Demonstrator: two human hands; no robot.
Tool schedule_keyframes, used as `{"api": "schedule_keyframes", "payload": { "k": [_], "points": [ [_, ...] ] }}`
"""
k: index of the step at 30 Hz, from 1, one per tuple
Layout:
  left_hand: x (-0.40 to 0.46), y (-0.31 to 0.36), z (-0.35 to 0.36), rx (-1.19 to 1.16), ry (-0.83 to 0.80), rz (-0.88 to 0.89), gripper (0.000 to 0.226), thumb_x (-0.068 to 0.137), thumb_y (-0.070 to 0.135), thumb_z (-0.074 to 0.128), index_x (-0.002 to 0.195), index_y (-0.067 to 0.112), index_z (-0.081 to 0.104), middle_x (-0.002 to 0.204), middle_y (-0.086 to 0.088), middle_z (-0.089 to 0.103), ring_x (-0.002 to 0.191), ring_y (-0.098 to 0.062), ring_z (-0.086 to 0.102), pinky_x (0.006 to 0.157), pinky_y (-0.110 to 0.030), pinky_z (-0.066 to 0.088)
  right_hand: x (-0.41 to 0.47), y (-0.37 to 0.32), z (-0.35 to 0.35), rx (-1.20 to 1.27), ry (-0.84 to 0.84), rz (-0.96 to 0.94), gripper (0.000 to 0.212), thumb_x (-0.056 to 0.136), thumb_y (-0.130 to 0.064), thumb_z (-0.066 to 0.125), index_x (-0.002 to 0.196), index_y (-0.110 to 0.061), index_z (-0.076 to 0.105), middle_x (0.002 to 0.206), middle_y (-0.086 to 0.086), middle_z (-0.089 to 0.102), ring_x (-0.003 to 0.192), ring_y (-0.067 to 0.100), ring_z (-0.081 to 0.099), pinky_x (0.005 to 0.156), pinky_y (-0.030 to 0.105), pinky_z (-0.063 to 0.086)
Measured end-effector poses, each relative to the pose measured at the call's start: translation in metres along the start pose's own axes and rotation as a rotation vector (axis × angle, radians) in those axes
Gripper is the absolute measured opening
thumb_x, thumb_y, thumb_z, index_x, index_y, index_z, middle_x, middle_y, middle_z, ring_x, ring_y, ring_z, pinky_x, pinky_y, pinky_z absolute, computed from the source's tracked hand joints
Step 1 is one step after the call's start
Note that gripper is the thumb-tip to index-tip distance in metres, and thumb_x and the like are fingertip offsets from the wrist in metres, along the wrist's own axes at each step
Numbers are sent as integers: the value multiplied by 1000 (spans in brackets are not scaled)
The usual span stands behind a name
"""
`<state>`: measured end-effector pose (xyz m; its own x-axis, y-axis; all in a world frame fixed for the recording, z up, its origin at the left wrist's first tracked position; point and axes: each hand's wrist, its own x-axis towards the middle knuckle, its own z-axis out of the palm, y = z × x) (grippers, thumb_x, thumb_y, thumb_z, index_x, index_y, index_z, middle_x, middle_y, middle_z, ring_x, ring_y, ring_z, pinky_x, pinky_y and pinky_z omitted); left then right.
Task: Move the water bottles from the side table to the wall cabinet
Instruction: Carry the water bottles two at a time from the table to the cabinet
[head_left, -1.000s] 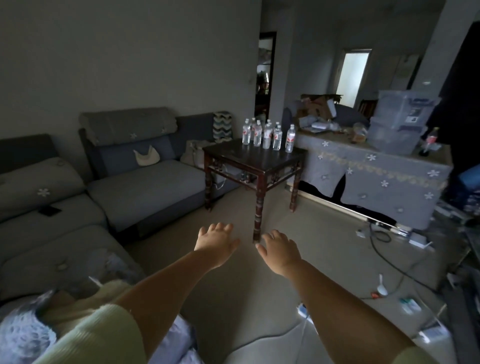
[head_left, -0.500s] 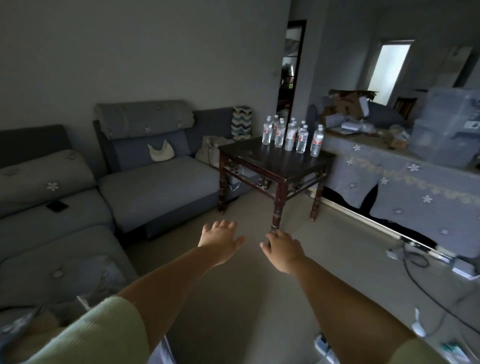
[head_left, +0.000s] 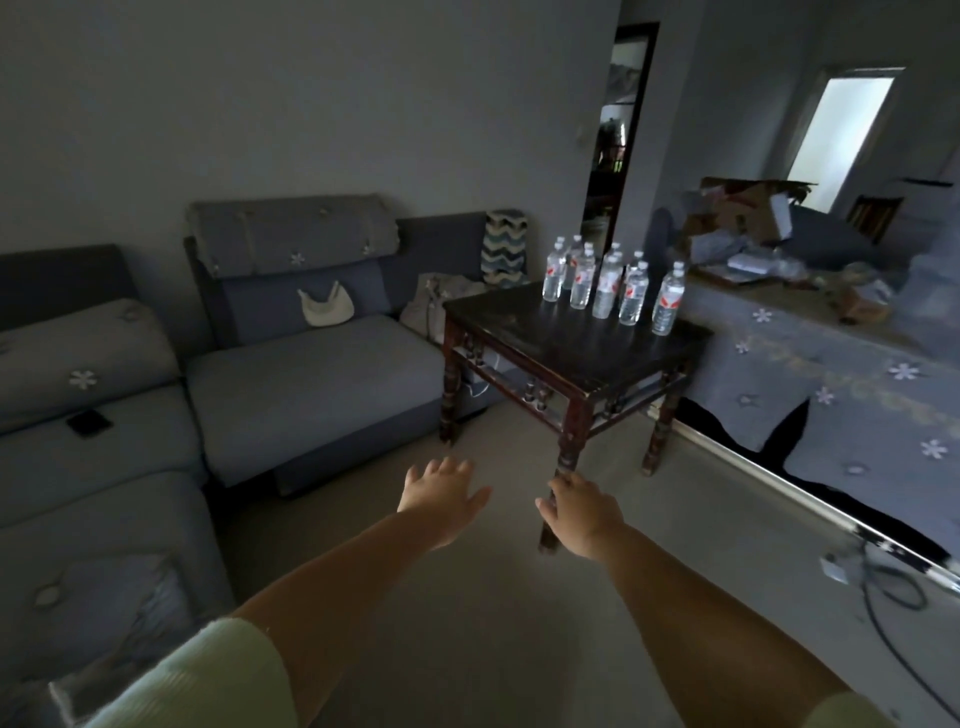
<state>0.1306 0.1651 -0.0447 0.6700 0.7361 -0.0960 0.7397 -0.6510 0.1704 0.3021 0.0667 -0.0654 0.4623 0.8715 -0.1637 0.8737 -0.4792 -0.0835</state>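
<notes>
On the far half of the dark wooden side table (head_left: 569, 348), toward the wall, we see the water bottles (head_left: 605, 283) standing upright in a tight cluster, clear plastic with red and white labels and pale caps; the one nearest the right edge (head_left: 668, 299) stands slightly apart from the rest. None of them is touched. Our left hand (head_left: 441, 496) is stretched out in front of us, palm down, fingers straight and slightly spread, holding nothing, above the pale floor (head_left: 483, 623). Our right hand (head_left: 582, 512) reaches forward beside it, palm down as well, fingers relaxed and empty; in this view it overlaps the table's nearest leg (head_left: 563, 467), but we cannot tell whether it touches the wood. Both hands are well short of the tabletop and the bottles. Pale green sleeves (head_left: 208, 680) show at the bottom edge. To the left runs a grey-blue sofa (head_left: 311, 384), with a small cream bag (head_left: 326, 309) leaning on its backrest and a dark phone (head_left: 89, 422) lying on a seat cushion. A chevron-patterned cloth (head_left: 504, 247) hangs over the sofa arm behind the table. To the right, a long low unit draped in a flowered grey cover (head_left: 841, 384) carries cardboard boxes (head_left: 748, 208) and loose clutter, and cables (head_left: 888, 597) trail on the floor below it.
</notes>
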Motion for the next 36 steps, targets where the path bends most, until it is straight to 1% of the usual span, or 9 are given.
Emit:
{"api": "schedule_keyframes", "payload": {
  "k": [7, 10, 13, 16, 19, 21, 25, 31, 36],
  "points": [
    [84, -26, -4, -7, -1, 20, 53, 98, 51, 32, 142, 22, 35, 147, -6, 38, 138, -26, 32, 113, -46, 23, 74, -12, -4, -54, -7, -23, 49, 102, -46, 30, 139, -15, 42, 138, 10, 44, 127, 28, 46, 101, 40, 37],
    [130, -45, -6, -10, -2, 44, 51, 98, 51, 33, 140, 22, 38, 144, -5, 40, 135, -26, 34, 111, -46, 25, 119, -15, -8, -53, -3, 13, 48, 102, -46, 30, 137, -15, 42, 138, 10, 44, 127, 27, 46, 101, 39, 38],
    [182, -73, -14, 20, -22, 95, 49, 98, 50, 32, 137, 20, 40, 141, -7, 42, 133, -27, 36, 111, -47, 26, 174, -27, -15, -19, -16, 79, 51, 101, -47, 31, 140, -16, 39, 141, 9, 42, 129, 27, 44, 103, 43, 40],
    [231, -109, -33, 22, -48, 108, 52, 99, 48, 32, 142, 19, 37, 145, -6, 39, 136, -27, 34, 114, -49, 23, 225, -48, -21, 21, -26, 105, 52, 101, -48, 31, 142, -17, 38, 143, 9, 42, 131, 26, 43, 105, 43, 40],
    [282, -148, -61, 40, -3, 127, 50, 100, 49, 31, 141, 21, 36, 145, -6, 40, 136, -27, 34, 113, -49, 24, 280, -81, -31, 65, -13, 123, 53, 101, -48, 31, 144, -18, 37, 147, 9, 39, 135, 26, 39, 108, 43, 37],
    [308, -167, -74, 41, 23, 122, 51, 99, 51, 29, 141, 23, 38, 144, -6, 41, 135, -27, 35, 113, -50, 25, 305, -102, -37, 86, 9, 102, 52, 101, -47, 32, 143, -17, 38, 147, 10, 39, 135, 25, 39, 109, 43, 36],
    [352, -197, -77, 44, -7, 109, 53, 99, 53, 29, 140, 22, 39, 145, -8, 41, 135, -28, 36, 112, -50, 26, 350, -133, -39, 67, 2, 46, 51, 101, -45, 33, 142, -16, 40, 147, 10, 40, 134, 24, 40, 110, 42, 36],
    [406, -214, -71, 29, -37, 151, 52, 99, 53, 29, 139, 22, 39, 142, -7, 43, 133, -28, 38, 111, -49, 28, 407, -125, -49, 66, -45, 131, 49, 103, -41, 31, 143, -12, 37, 146, 12, 39, 135, 27, 39, 107, 41, 34],
    [478, -222, -72, 12, -51, 145, 54, 99, 52, 30, 143, 21, 36, 146, -6, 40, 136, -27, 36, 113, -49, 25, 475, -102, -42, 96, -97, 209, 50, 102, -45, 30, 141, -15, 38, 143, 12, 40, 132, 30, 41, 108, 49, 35]
  ]
}}
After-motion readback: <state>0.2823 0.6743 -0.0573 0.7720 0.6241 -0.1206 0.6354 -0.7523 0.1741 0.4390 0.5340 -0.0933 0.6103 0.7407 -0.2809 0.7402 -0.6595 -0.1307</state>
